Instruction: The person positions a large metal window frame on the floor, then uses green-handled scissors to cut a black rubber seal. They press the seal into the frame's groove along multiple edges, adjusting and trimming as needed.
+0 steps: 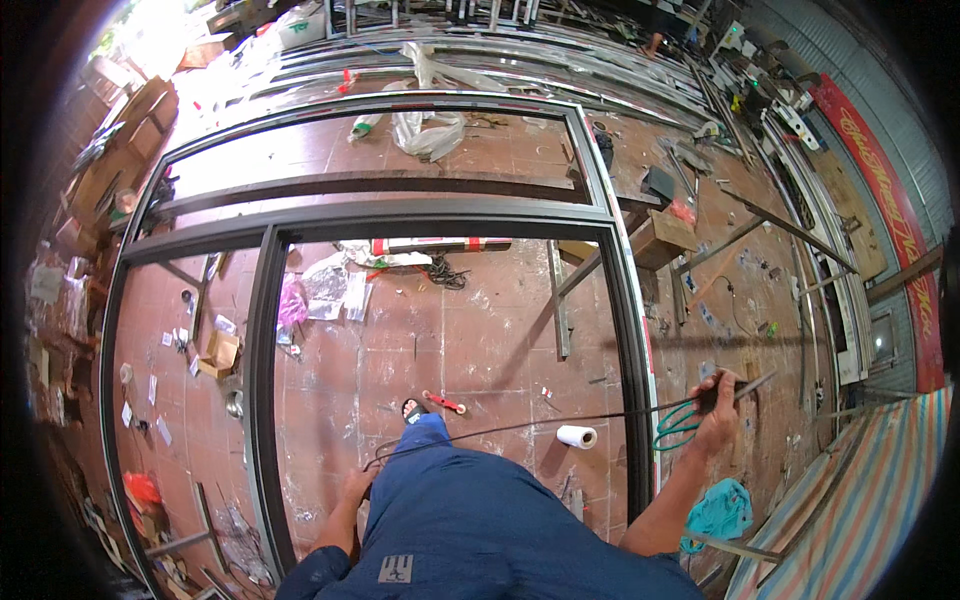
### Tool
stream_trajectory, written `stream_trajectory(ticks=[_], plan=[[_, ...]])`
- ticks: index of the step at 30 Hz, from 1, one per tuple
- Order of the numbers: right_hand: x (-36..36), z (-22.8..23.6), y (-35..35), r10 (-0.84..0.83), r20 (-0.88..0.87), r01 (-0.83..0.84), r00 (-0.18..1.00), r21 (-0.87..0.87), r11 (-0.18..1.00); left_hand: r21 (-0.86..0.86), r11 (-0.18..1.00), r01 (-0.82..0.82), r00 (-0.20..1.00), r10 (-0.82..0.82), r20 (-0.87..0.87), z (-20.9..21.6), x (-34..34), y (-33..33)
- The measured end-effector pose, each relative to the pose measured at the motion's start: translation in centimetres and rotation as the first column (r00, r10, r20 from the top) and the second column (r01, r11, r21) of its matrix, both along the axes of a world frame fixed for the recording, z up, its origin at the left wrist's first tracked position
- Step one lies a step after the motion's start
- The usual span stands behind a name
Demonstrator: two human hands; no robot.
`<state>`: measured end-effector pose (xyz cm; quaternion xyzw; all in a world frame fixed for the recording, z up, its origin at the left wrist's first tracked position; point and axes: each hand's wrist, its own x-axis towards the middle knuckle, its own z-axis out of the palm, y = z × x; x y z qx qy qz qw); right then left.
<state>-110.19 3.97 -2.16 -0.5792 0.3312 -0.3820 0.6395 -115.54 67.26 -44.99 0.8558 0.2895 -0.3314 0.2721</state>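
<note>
Runs in large, pale, slanting script down the long red signboard (888, 185) on the right-hand wall, bowed by the lens. Shows also, low in view, as a light square emblem patch (396, 569) on dark blue clothing (490, 525), too small to read.

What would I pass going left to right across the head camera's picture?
Orange-red plastic, open cardboard box, pink plastic bag, left hand, red object on the floor, white roll, right hand, red sign.

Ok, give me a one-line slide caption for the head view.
Dark cord runs from left hand to right hand, in front of a large frame.
</note>
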Motion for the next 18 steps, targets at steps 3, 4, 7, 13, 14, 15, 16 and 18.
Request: stream_trajectory(ticks=[3,4,7,13,14,15,16,18], plan=[[5.1,-0.7,2.2,0.051,-0.134,-0.059,0.990,-0.064,0.996,-0.173,0.975,0.142,0.990,-0.135,0.048,13.6,9.7,-5.9],[7.4,-1.3,3.1,0.125,-0.160,-0.133,0.979,-0.038,0.990,-0.200,0.968,0.154,0.983,-0.129,0.134,13.7,11.6,-5.6],[13.7,-5.1,4.7,0.341,-0.282,-0.366,0.897,-0.042,0.930,-0.393,0.908,0.147,0.960,-0.036,0.276,15.9,17.3,-7.2],[23.6,-10.3,11.0,0.815,-0.421,-0.847,0.398,0.173,0.503,-0.634,0.769,0.087,0.953,0.122,0.278,27.1,23.6,-14.3],[24.6,-11.3,11.6,0.863,-0.406,-0.900,0.301,0.178,0.398,-0.630,0.769,0.109,0.935,0.136,0.327,26.9,24.1,-15.9],[25.7,-11.9,12.1,0.897,-0.395,-0.941,0.198,0.179,0.287,-0.629,0.766,0.130,0.915,0.151,0.373,26.9,24.7,-17.5],[26.6,-11.9,12.6,0.906,-0.407,-0.976,0.113,0.124,0.177,-0.708,0.698,0.107,0.915,0.209,0.345,27.8,25.3,-19.7],[28.4,-11.0,13.2,0.908,-0.417,-0.999,-0.050,0.022,-0.044,-0.832,0.551,0.061,0.907,0.317,0.276,30.2,27.1,-24.1]])
